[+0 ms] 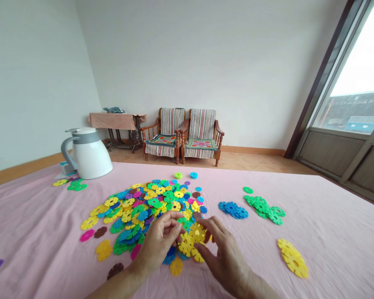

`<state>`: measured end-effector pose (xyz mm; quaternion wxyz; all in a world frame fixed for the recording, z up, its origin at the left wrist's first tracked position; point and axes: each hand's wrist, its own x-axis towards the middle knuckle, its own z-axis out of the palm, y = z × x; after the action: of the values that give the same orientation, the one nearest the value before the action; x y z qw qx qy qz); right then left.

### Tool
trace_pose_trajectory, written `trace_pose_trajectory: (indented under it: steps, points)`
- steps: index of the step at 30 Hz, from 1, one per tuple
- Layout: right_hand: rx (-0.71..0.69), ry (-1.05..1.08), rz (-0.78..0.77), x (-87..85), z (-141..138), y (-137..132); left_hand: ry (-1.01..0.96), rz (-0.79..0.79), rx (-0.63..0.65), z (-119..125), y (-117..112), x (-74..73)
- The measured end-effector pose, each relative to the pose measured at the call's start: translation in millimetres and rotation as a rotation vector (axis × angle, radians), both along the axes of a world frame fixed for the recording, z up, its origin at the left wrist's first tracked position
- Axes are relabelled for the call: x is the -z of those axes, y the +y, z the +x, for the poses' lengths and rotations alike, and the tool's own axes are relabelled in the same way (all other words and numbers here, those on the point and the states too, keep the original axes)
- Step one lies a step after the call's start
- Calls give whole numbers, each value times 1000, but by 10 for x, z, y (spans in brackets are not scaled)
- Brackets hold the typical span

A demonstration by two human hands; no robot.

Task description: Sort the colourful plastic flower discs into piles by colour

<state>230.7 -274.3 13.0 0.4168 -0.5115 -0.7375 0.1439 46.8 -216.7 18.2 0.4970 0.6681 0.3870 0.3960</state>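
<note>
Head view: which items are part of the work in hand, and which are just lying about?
In use: left hand and right hand, both gripping yellow discs; mixed disc pile beside them; blue group, green group and yellow group on the pink cloth.
Lying about: white jug, two armchairs, side table, stray discs by the jug.

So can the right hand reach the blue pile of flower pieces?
Probably yes. The blue pile lies just beyond the right hand on the pink cloth, with only bare cloth between them. That hand is busy holding the yellow pieces, though.
</note>
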Motion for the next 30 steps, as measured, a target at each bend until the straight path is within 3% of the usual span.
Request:
trace_pose_trajectory:
  steps: [7,16,20,24,30]
  points:
    - [234,-127,60,-156,500,-117,-26,40,-122,-39,49,-22]
    - [569,-372,39,217,1618,-327,-62,42,-148,-27,51,-35]
    - [692,-443,-39,291,1924,-431,-74,52,-167,-30,54,-59]
    - [671,-379,-2,206,1787,-402,-60,70,-170,-33,65,-48]
    - [229,-259,-98,-62,872,-174,54,225,-183,-52,65,25]
